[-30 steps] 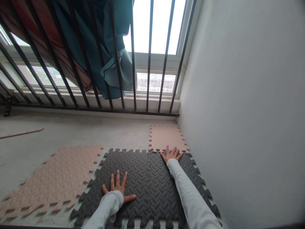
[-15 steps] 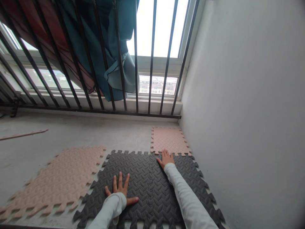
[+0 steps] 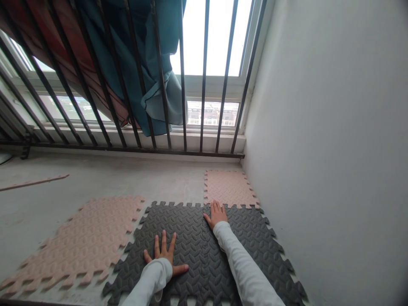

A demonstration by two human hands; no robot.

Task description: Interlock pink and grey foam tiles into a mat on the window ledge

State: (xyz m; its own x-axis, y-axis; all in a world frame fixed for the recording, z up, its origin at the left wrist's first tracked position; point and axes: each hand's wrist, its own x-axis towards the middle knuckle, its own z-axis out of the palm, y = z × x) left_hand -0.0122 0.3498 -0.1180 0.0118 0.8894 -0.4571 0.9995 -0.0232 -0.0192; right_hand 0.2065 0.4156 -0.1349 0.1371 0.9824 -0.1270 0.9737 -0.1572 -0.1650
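Observation:
My left hand [image 3: 165,254] lies with fingers spread on a black foam puzzle mat [image 3: 181,229] that has a raised leaf pattern. Farther forward, my right hand [image 3: 217,213] rests with fingers stretched out at the front edge of a second black foam puzzle mat [image 3: 255,250]. Its fingertips touch the seam with a pink foam puzzle mat [image 3: 232,187] in the corner. The two black mats meet along a seam between my hands. To the left, another run of pink foam mat [image 3: 79,238] lies on the floor, with a gap between it and the black mats.
A white wall [image 3: 338,148] rises on the right. Dark metal railings [image 3: 185,106] stand before the window, with blue and red cloth [image 3: 127,72] hanging behind them. A thin pink strip [image 3: 35,182] lies on the grey floor [image 3: 102,174] at the left.
My right hand has slid slightly left along the mat's far edge. My left hand stays spread in the same place on the mat; the view has shifted a little.

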